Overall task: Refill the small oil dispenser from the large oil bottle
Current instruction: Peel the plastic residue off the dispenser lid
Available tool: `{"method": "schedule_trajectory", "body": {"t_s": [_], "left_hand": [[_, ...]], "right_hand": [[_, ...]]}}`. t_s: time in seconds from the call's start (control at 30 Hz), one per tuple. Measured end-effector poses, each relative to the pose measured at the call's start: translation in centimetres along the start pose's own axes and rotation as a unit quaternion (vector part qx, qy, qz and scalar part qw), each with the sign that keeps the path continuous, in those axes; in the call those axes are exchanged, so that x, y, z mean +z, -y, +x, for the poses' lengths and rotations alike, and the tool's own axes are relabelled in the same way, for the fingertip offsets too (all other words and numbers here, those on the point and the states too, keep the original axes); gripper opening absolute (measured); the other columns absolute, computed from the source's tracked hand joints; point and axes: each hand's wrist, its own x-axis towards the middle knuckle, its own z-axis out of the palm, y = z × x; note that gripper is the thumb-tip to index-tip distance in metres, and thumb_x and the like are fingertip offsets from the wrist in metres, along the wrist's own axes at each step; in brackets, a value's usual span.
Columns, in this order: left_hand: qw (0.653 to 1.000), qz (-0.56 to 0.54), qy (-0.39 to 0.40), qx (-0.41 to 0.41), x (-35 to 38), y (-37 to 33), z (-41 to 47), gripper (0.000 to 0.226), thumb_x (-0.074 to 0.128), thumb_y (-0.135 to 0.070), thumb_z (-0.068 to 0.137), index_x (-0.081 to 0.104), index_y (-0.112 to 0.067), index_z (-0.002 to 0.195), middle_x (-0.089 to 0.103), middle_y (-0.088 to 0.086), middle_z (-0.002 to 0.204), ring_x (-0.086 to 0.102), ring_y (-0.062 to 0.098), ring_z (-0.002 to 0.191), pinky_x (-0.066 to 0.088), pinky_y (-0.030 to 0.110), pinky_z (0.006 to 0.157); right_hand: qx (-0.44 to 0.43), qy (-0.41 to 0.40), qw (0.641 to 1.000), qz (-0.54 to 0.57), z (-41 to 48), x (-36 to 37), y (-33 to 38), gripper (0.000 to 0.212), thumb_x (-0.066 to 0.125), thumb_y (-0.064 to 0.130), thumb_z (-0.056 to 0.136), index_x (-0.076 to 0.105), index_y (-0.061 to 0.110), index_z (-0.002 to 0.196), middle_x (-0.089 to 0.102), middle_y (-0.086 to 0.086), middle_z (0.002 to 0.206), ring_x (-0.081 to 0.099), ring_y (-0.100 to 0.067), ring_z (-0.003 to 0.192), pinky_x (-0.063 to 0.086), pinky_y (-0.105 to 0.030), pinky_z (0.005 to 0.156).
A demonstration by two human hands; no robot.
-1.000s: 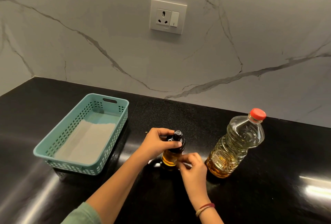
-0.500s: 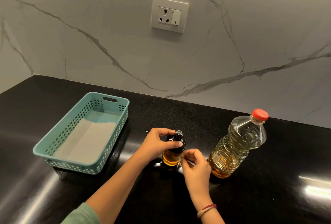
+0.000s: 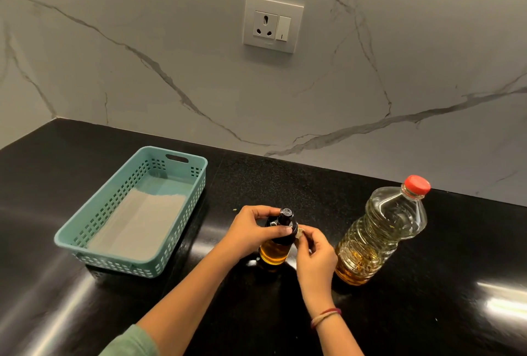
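Black worktop (image 3: pixel 285 184) holds the small oil dispenser (image 3: pixel 276 251), large oil bottle (image 3: pixel 382 230) at its three o'clock (capped); our left hand (image 3: pixel 251 233) has its grip round the top, right hand (image 3: pixel 315 256) pinches the collar; we should twist gently, keeping it upright.

The oil dispenser (image 3: pixel 276 253) stands upright on the counter (image 3: pixel 285 184), toward its front edge. To the dispenser's right, near but not touching it, the large bottle (image 3: pixel 380 238) stands on the same counter with its cap (image 3: pixel 417 184) on. To the dispenser's left, well apart, sits a basket (image 3: pixel 119 266) with a flat sheet (image 3: pixel 137 224) lying in its bottom. Behind the dispenser the counter meets the wall (image 3: pixel 171 56), and a socket (image 3: pixel 272 24) is set in it above the dispenser. The left hand (image 3: pixel 251 233) reaches in from the dispenser's left and grips its top. The right hand (image 3: pixel 313 253) lies between the dispenser and the large bottle, pinching a small scrap (image 3: pixel 299 232) at the dispenser's neck.
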Motion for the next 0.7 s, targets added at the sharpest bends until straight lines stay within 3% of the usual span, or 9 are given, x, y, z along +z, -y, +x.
{"method": "schedule_trajectory", "body": {"t_s": [0.13,0.23,0.3,0.5,0.7], "left_hand": [[1.0,0.002,-0.009,-0.003,0.0,0.1,0.0,0.034,0.086,-0.027,0.067,0.073,-0.036,0.098,0.073,-0.014,0.103,0.062,0.0,0.106,0.044,0.039,0.105],[1.0,0.006,-0.008,0.003,0.0,0.1,0.1,0.035,0.087,-0.028,0.067,0.074,-0.036,0.099,0.073,-0.014,0.102,0.062,0.0,0.107,0.044,0.04,0.105],[1.0,0.009,-0.008,0.003,0.0,0.2,0.1,0.034,0.087,-0.029,0.066,0.074,-0.038,0.096,0.073,-0.014,0.102,0.062,0.001,0.107,0.044,0.04,0.105],[1.0,0.012,-0.018,-0.015,0.0,0.6,0.3,0.041,0.087,-0.035,0.064,0.073,-0.035,0.102,0.072,-0.013,0.108,0.06,0.002,0.111,0.043,0.042,0.106],[1.0,0.014,-0.018,-0.017,0.0,0.5,0.3,0.038,0.087,-0.03,0.067,0.073,-0.033,0.103,0.072,-0.013,0.107,0.059,0.002,0.112,0.042,0.038,0.106]], "right_hand": [[0.082,0.119,0.988,-0.056,0.7,0.2,-2.0,0.03,0.057,0.001,0.089,0.067,0.029,0.097,0.067,0.016,0.087,0.064,0.0,0.088,0.047,-0.007,0.072],[0.094,0.238,0.959,-0.123,2.5,0.2,-1.8,0.036,0.049,-0.004,0.089,0.07,0.021,0.106,0.065,0.014,0.093,0.058,0.001,0.09,0.041,-0.001,0.069],[0.096,0.276,0.945,-0.148,3.0,0.1,-1.3,0.035,0.048,-0.004,0.089,0.069,0.019,0.106,0.062,0.014,0.092,0.054,0.001,0.089,0.038,0.0,0.066],[0.112,0.212,0.956,-0.168,0.2,-1.3,-1.5,0.018,0.067,0.011,0.085,0.068,0.029,0.084,0.065,0.017,0.079,0.06,0.006,0.078,0.041,-0.006,0.066],[0.144,0.138,0.97,-0.137,-2.5,-0.2,-0.6,0.019,0.072,0.014,0.08,0.063,0.026,0.068,0.064,0.011,0.067,0.06,0.002,0.069,0.038,-0.009,0.059]]}}
